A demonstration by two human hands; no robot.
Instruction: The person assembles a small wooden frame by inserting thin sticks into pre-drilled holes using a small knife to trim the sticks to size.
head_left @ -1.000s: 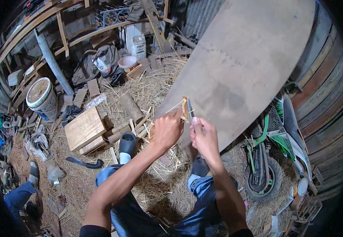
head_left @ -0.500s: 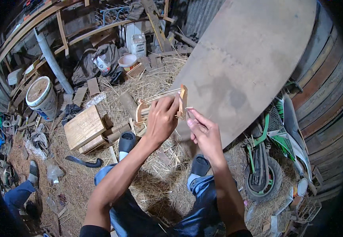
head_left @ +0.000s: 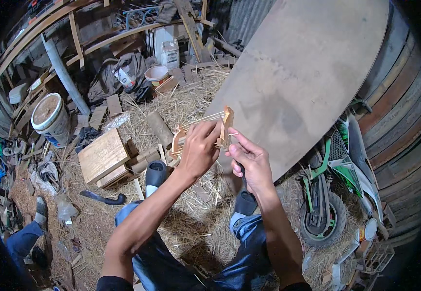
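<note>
Near the middle, my left hand [head_left: 199,149] is closed round a small wooden frame [head_left: 227,127]. Two shaped end boards are joined by several thin pale sticks [head_left: 204,119], like a small cage. Its right end board stands beside my right hand, while the left end board [head_left: 177,141] shows past my left knuckles. My right hand [head_left: 250,160] pinches a thin stick [head_left: 232,134] against the outer face of the right end board. The fingers hide most of that stick. Something dark and slender shows below my right palm; I cannot make out what it is.
A large flat board [head_left: 312,72] leans at the right, beside a green-and-white motorbike [head_left: 324,213]. Wooden blocks [head_left: 104,156] and a curved dark tool [head_left: 102,198] lie left on the straw-strewn floor. A bucket [head_left: 51,119] stands farther left; another person's leg [head_left: 25,238] shows there.
My right hand has shifted slightly, its fingertips now closer against the end board, and less of the thin stick shows. The frame has tilted a little and dropped slightly in my left hand.
</note>
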